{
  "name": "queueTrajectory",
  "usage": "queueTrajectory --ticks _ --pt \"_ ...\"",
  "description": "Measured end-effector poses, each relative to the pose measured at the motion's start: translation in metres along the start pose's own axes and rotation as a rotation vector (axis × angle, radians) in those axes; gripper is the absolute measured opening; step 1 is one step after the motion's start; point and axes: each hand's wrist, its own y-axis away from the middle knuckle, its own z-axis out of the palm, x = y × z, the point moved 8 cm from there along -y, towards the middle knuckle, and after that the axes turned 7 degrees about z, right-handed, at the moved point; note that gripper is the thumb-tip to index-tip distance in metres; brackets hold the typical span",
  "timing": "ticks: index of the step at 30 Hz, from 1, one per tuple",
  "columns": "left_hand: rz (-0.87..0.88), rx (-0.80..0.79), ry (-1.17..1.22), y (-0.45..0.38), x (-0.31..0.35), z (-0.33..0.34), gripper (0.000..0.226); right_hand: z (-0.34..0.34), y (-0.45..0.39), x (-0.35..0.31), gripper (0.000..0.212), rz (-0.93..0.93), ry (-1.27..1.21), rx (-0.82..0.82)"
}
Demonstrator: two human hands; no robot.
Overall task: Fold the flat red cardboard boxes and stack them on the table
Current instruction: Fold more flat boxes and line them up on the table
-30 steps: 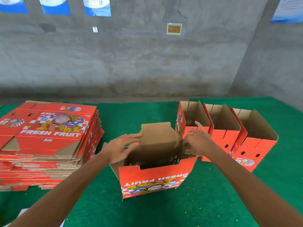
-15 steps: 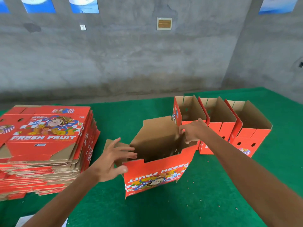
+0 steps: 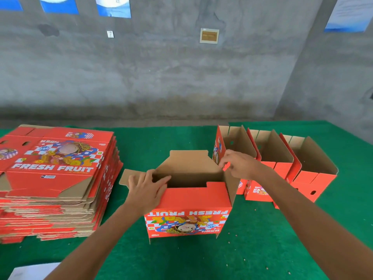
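Observation:
A red "FRESH FRUIT" box (image 3: pixel 187 211) stands upside down in the middle of the green table (image 3: pixel 252 255), its brown flaps opened upward. My left hand (image 3: pixel 146 190) lies flat on the left flap at the box's top left corner, fingers straight. My right hand (image 3: pixel 240 164) pinches the edge of the right flap at the far right corner. A tall stack of flat red boxes (image 3: pixel 54 178) lies on the left. Three folded boxes (image 3: pixel 280 166) stand nested in a row at the right.
A grey concrete wall (image 3: pixel 161 77) runs close behind the table. A white sheet (image 3: pixel 30 271) lies at the near left edge. Small crumbs dot the green cloth in front of the box.
The box has turned squarer to me and stands upright. My left hand moved from beside the box onto its left flap. My right hand stays at the far right corner.

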Motion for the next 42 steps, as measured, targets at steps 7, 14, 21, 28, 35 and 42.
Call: queueTrajectory --ticks 7,14,21,28,35,42 --pt "-0.112 -0.095 -0.211 -0.014 -0.004 0.011 0.074 -0.004 0.016 0.013 0.03 -0.037 -0.411 0.394" --pt "-0.162 0.004 -0.291 -0.012 0.002 -0.004 0.091 0.016 0.021 0.012 0.025 -0.059 -0.797 0.592" --pt "0.183 0.463 0.17 -0.004 0.033 -0.032 0.103 0.067 -0.002 -0.027 0.076 -0.022 -0.264 0.479" --pt "0.336 0.216 0.461 -0.006 0.037 -0.007 0.03 0.073 -0.009 -0.02 0.097 0.045 -0.506 0.47" --pt "-0.129 0.34 1.078 -0.014 0.002 0.012 0.021 0.078 0.011 0.0 0.034 0.089 -0.97 0.534" --pt "-0.088 -0.015 0.448 -0.023 0.013 0.029 0.087 0.096 -0.001 -0.014 0.06 0.126 -0.481 0.235"
